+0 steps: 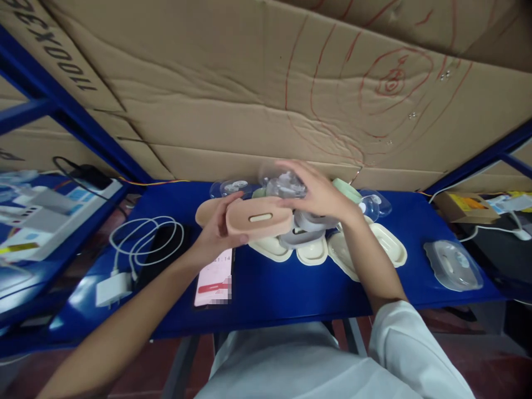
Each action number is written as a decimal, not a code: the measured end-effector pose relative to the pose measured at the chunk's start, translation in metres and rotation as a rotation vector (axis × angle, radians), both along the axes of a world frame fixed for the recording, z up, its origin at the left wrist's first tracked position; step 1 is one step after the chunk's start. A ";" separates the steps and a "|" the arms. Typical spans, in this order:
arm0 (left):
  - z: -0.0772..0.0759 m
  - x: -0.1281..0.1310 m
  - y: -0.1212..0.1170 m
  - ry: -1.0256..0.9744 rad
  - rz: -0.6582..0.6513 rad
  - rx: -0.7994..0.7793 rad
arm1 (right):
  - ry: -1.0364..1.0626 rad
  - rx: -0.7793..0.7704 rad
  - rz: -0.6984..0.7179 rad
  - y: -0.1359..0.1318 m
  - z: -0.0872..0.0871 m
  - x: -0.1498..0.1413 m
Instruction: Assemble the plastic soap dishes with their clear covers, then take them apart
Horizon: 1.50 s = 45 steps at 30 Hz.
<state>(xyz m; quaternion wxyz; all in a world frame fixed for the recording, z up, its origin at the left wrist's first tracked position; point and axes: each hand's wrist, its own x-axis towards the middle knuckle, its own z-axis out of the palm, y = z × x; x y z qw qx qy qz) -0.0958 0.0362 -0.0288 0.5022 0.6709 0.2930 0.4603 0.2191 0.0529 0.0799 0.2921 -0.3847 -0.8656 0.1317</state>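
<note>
My left hand [216,230] grips a pink oval plastic box [258,218] with a slot on its side, held above the blue table [270,288]. My right hand [320,191] holds a clear plastic lid [286,185] just over the box's right end. Below them lie several cream oval trays [311,250] and grey ones [301,235]. A cream tray [388,244] lies beside my right forearm. A green piece [347,190] and more clear lids [233,187] sit behind my hands.
A phone with a pink screen [214,277] lies under my left wrist. A coiled white cable with a charger [141,244] lies on the left. One clear lid [453,265] rests at the right. Cardboard sheets [249,100] wall the back. Blue shelf frames stand either side.
</note>
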 end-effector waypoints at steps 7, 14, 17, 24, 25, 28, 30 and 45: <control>-0.008 0.007 0.007 -0.025 0.050 -0.045 | -0.272 -0.189 -0.351 0.030 -0.039 0.051; -0.010 0.006 0.001 -0.055 -0.033 -0.028 | -0.114 -0.194 0.313 -0.017 -0.017 -0.012; -0.006 0.007 -0.003 -0.022 -0.050 0.036 | -0.088 -0.204 0.429 -0.031 -0.017 -0.034; -0.001 0.014 -0.006 -0.041 0.029 0.095 | 0.057 -0.135 0.252 -0.031 -0.029 -0.047; -0.002 0.014 -0.005 -0.042 0.044 0.082 | 0.082 -0.129 0.233 -0.030 -0.031 -0.048; -0.004 0.013 -0.002 -0.047 0.081 0.051 | 0.163 -0.111 0.160 -0.030 -0.036 -0.053; -0.005 0.011 0.000 -0.057 0.085 0.016 | 0.210 -0.114 0.106 -0.030 -0.040 -0.057; 0.004 -0.002 0.021 -0.339 0.619 -0.103 | 0.078 0.207 -0.323 -0.004 -0.045 -0.057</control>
